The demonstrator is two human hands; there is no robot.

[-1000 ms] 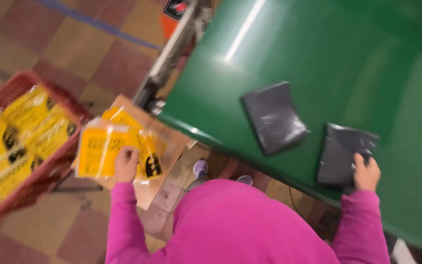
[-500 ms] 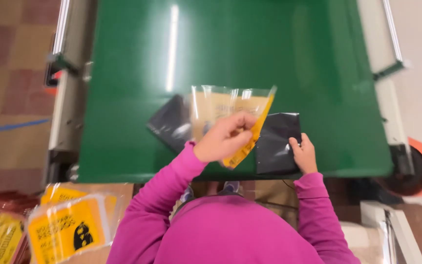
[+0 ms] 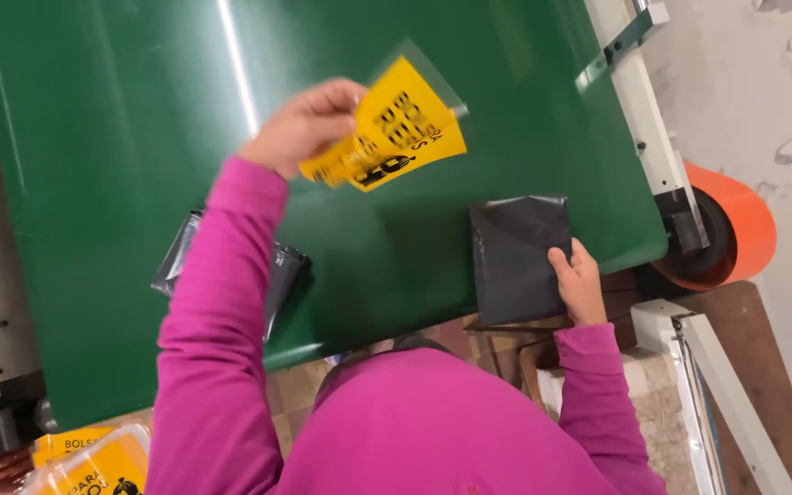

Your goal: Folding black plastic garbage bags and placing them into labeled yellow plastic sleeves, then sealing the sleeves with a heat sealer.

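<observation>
The left hand point(image 3: 302, 128) pinches a yellow printed bag point(image 3: 387, 133) by its lower edge, holding it above the green worktop point(image 3: 121, 137), tilted. The right hand point(image 3: 579, 284) rests with fingers pressed on the corner of a folded black bag point(image 3: 515, 252) at the worktop's near edge. Another black bag point(image 3: 185, 261) lies partly under the left sleeve. A clear container point(image 3: 93, 463) at lower left holds more yellow bags.

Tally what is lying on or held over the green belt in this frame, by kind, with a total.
Folded black packs lying on the green belt: 2, one under the right hand at, one partly hidden by the left sleeve at
Yellow-printed clear bags held over the belt by the left hand: 1
Total: 3
</observation>
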